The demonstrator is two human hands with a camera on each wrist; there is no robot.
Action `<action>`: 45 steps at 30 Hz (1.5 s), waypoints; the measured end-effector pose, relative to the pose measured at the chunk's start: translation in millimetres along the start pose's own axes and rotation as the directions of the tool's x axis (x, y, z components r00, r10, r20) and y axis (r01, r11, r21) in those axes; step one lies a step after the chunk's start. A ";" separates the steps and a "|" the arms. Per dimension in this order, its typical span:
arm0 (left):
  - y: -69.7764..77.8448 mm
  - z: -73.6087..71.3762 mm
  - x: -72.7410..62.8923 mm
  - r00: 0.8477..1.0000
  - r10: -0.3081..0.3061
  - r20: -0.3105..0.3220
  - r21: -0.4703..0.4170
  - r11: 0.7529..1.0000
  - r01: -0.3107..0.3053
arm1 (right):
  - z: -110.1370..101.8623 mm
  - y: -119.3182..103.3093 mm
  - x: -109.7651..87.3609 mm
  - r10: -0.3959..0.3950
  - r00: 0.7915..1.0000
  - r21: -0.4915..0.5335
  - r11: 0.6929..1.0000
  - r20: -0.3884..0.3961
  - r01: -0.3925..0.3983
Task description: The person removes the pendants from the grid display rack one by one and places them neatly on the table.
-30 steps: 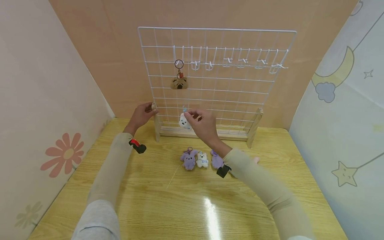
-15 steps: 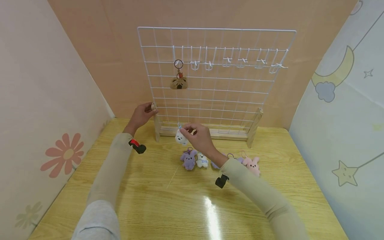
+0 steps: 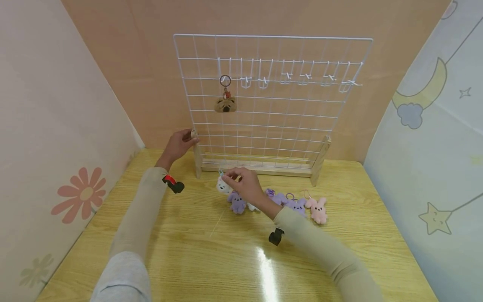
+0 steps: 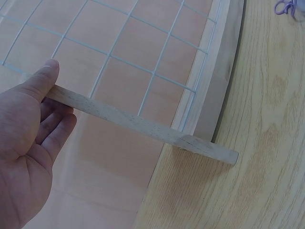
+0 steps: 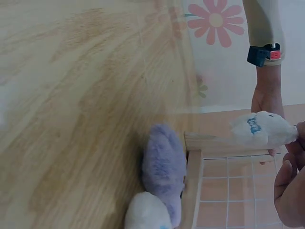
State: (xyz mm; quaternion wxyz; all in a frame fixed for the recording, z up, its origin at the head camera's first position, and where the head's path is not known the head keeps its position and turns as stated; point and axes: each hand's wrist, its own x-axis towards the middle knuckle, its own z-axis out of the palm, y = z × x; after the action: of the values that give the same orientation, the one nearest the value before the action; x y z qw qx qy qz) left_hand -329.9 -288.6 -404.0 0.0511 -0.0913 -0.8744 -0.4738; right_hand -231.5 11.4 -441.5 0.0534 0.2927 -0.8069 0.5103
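Observation:
My left hand (image 3: 178, 145) grips the upper end of the left wooden post (image 4: 114, 114) of a white wire grid rack (image 3: 264, 113), thumb on one side and fingers on the other. My right hand (image 3: 247, 184) pinches a small white plush keychain (image 3: 223, 186) near its top loop, in front of the rack's base. The plush has a dark-eyed face; blue lettering shows on it (image 5: 259, 129) in the right wrist view. Just below stands or lies a purple plush keychain (image 3: 237, 204). Beside it another white plush (image 5: 147, 212) is mostly hidden by my right hand in the head view.
A brown bear-head keychain (image 3: 225, 105) hangs from the leftmost hook. Several white hooks (image 3: 287, 76) line the grid to its right. On the wooden table (image 3: 196, 260) lie more purple plush keychains (image 3: 296, 206) and a pink one (image 3: 318, 210). Patterned walls flank both sides.
My right hand has come down and slightly left from before the grid with the white plush keychain, uncovering the purple and pink ones at right. My left hand has stayed on the post.

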 end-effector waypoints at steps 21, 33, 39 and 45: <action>2.2 0.6 -1.3 1.000 0.020 0.005 0.002 1.000 -0.020 | 32.1 17.9 -23.1 0.035 0.989 -0.019 0.999 0.143 -0.032; 1.4 1.3 -1.3 0.999 0.033 -0.005 -0.002 0.999 -0.033 | 37.6 23.4 -25.2 0.020 0.970 -0.079 0.997 0.240 -0.001; -0.6 1.9 -0.1 0.999 0.041 -0.003 0.002 0.999 -0.041 | 34.5 26.5 -17.5 0.007 0.968 -0.129 0.991 0.249 0.026; -0.6 1.1 -0.3 0.999 0.038 -0.001 0.004 0.999 -0.038 | 31.9 32.5 -7.8 -0.047 0.971 -0.173 0.981 0.236 0.090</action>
State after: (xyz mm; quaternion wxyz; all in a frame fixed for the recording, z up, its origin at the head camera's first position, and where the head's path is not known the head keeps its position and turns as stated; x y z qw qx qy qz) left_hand -329.7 -288.0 -405.2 0.0609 -0.1077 -0.8733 -0.4711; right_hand -235.4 -2.7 -485.3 0.0035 0.3716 -0.8404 0.3946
